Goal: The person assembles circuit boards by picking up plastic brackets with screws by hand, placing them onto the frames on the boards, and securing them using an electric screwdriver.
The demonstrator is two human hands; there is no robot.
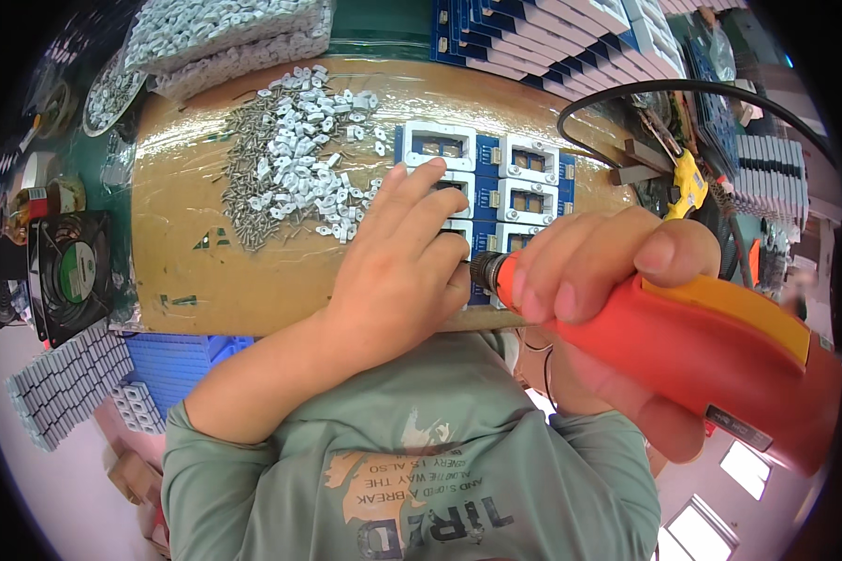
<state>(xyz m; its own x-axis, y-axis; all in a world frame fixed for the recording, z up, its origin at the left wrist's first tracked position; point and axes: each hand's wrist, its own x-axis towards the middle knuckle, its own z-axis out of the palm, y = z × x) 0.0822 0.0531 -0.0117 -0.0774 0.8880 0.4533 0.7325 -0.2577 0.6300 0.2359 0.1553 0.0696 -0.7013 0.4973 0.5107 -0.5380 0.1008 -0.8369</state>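
My right hand (617,257) is wrapped around a red electric screwdriver (683,346) with an orange trigger strip and a dark chuck. The tool points left, and its thin bit reaches in beside the thumb and index finger of my left hand (393,248). These two fingers close around the bit's end; whatever they pinch is hidden. The other fingers of that hand lie across white rectangular frames (438,130) mounted on a blue circuit board (487,154). A second column of white frames (529,142) runs along the right, with screws at its corners.
Loose screws (243,178) and small white plastic pieces (299,140) lie heaped on the brown work surface (182,187). Stacked boards (543,37) stand at the back right. A black cable (664,86) arcs over a yellow tool (689,182). A black fan (70,276) sits at left.
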